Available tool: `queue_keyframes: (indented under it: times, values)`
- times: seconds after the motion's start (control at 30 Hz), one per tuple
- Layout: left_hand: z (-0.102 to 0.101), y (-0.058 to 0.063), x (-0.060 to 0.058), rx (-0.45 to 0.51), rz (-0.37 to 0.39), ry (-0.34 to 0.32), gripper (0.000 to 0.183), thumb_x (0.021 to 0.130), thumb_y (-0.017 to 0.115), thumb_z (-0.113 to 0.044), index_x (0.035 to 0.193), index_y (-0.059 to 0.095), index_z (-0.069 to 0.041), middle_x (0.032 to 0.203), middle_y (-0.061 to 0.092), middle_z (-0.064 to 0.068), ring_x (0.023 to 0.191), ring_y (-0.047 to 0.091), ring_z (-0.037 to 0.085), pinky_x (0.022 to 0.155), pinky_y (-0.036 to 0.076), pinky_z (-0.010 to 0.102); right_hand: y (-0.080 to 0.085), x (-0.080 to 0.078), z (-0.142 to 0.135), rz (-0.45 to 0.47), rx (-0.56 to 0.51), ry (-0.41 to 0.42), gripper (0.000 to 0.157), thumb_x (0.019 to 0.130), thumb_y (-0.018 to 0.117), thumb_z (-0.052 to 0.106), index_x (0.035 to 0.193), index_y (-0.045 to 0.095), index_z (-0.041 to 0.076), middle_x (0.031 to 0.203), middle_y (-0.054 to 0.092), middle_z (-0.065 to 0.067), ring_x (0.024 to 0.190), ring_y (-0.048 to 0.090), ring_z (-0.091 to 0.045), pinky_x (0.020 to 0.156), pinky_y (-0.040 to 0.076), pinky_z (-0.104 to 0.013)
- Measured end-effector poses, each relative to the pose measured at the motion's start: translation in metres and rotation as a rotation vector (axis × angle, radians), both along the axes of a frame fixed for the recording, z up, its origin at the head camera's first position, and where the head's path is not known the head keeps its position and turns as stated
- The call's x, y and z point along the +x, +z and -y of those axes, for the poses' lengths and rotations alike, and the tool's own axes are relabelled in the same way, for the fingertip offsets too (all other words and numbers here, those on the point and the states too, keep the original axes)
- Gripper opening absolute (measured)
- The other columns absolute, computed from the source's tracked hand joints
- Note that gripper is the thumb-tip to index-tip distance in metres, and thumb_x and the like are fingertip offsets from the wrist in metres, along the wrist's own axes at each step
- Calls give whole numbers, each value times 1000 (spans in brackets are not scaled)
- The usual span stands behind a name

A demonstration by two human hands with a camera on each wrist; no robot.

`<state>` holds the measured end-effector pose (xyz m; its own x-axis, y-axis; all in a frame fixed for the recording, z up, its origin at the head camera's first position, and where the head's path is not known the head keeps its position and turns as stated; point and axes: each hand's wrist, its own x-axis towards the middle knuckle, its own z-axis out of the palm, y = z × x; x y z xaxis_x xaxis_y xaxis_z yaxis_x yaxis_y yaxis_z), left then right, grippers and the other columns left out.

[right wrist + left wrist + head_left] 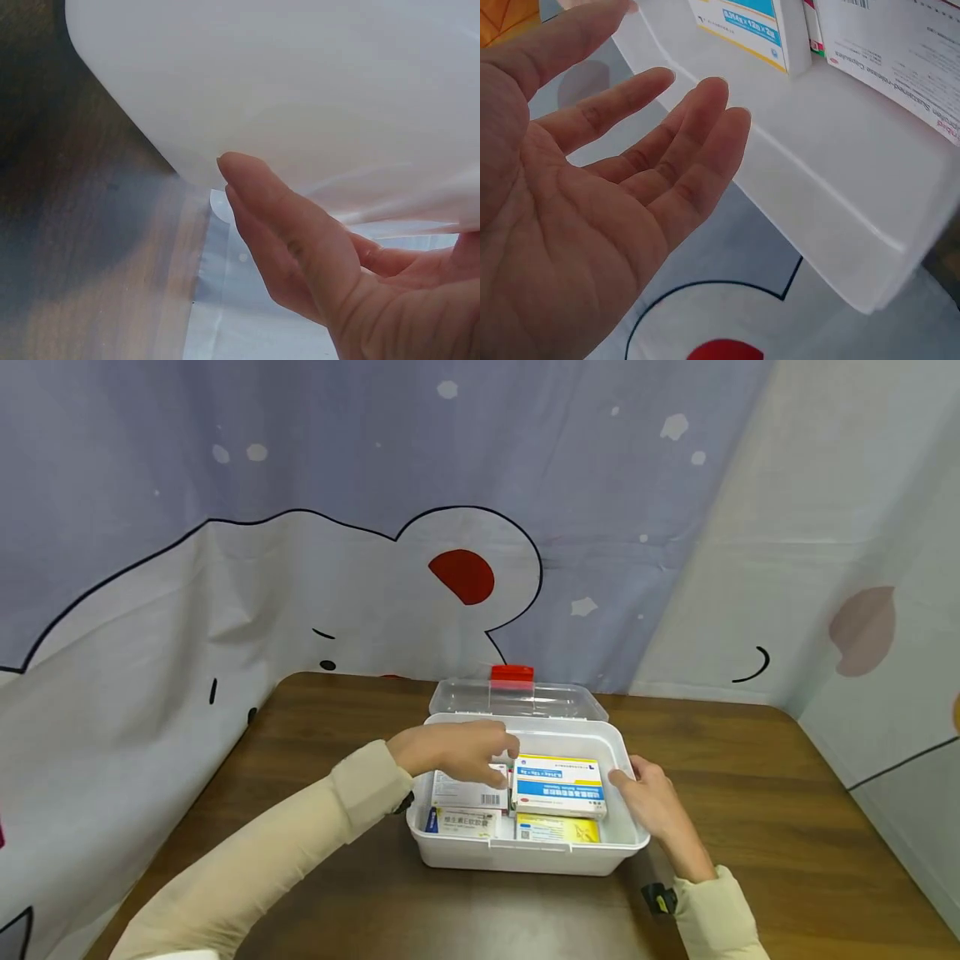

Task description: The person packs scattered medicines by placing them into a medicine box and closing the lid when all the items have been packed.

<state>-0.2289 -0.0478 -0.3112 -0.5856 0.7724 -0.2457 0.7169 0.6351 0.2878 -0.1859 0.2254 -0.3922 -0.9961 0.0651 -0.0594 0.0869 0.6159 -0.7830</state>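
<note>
A white plastic storage box [527,857] holds several medicine boxes. My left hand [459,752] hovers over its left half, palm down with fingers loosely spread and nothing in them; the left wrist view shows the bare palm [577,202]. Under it lies a white medicine box with a barcode [468,793], and to the right a blue and white medicine box [560,787]. Nearer the front are a vitamin E box [467,822] and a yellow medicine box [557,828]. My right hand [654,800] grips the right rim, thumb over the inside and fingers outside.
The clear lid [558,700] with a red latch [512,675] is swung back behind the storage box. All of it stands on a brown wooden table [337,893]. A printed curtain [360,593] hangs along the table's back edge and sides.
</note>
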Motion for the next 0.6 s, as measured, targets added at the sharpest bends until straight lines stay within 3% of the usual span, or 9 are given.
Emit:
queue_keyframes:
  times: [0.4,0.6]
  values:
    - [49,8,4,108,-8,140,41,87,62,-31,123,55,-13,115,52,2,104,54,17,84,46,29,1,0,1,20,23,-2,40,92,46,20,122,49,-7,106,59,-23,87,59,-28,66,51,-34]
    - [76,-1,1,228,-76,196,40,88,61,-27,123,53,-9,116,50,6,98,53,19,84,45,34,1,-1,0,21,26,5,40,93,45,22,122,49,-6,106,59,-23,87,59,-27,66,51,-33]
